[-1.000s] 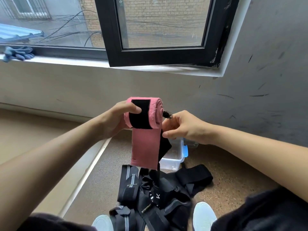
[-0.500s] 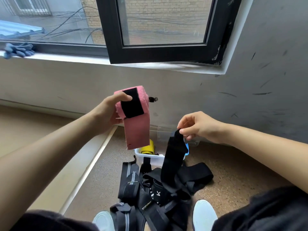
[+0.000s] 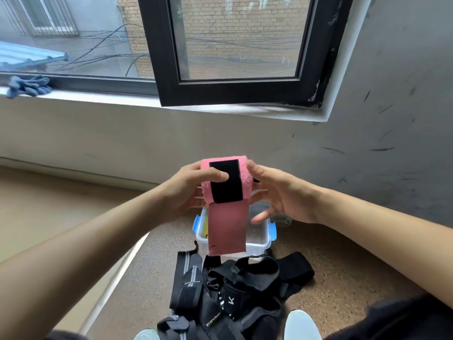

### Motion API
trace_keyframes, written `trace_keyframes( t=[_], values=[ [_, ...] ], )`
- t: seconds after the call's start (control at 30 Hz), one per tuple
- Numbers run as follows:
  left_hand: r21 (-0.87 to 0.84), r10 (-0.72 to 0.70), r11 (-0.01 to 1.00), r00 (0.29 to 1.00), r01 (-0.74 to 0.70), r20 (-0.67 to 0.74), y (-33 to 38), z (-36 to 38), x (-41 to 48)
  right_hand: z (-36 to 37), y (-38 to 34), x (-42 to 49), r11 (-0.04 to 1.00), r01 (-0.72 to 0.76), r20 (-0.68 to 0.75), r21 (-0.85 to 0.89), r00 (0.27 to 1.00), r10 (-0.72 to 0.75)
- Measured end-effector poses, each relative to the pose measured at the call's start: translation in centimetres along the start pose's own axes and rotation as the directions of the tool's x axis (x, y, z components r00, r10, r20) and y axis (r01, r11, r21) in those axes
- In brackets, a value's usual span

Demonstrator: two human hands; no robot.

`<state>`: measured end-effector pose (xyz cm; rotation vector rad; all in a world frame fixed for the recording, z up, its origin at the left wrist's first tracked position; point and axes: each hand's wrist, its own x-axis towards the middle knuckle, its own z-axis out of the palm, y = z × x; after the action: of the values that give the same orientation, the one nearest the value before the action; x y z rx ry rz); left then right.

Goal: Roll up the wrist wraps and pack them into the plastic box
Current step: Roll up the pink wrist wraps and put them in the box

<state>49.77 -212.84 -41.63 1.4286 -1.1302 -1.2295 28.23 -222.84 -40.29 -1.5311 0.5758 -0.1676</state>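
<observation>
Pink wrap (image 3: 226, 212) up over plastic box (image 3: 258, 248). My left hand (image 3: 182, 192) grips roll, thumb on velcro. Right hand (image 3: 284, 192) spread wide at roll's right end. Soft, light, probably unwinds easily. Clamp across roll, wind in hanging tail.

One head-worn wide-angle camera faces forward and down from the person's eye level. Near field, close below the lens: left hand (image 3: 186, 190), right hand (image 3: 282, 195). Far field: floor (image 3: 343, 266), window (image 3: 235, 52).
</observation>
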Motion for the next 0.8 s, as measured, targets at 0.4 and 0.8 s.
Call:
trace_keyframes(
  t=[0.4, 0.8],
  values=[
    [0.059, 0.086, 0.995, 0.992, -0.081, -0.096, 1.4, 1.5, -0.7, 0.7, -0.4, 0.4, 0.982, 0.085, -0.131, 0.171, 0.989, -0.063],
    [-0.123, -0.172, 0.976, 0.983, 0.178, 0.064, 1.5, 0.8, -1.1, -0.3, 0.7, 0.5, 0.949, 0.284, -0.142, 0.138, 0.954, -0.265]
  ],
)
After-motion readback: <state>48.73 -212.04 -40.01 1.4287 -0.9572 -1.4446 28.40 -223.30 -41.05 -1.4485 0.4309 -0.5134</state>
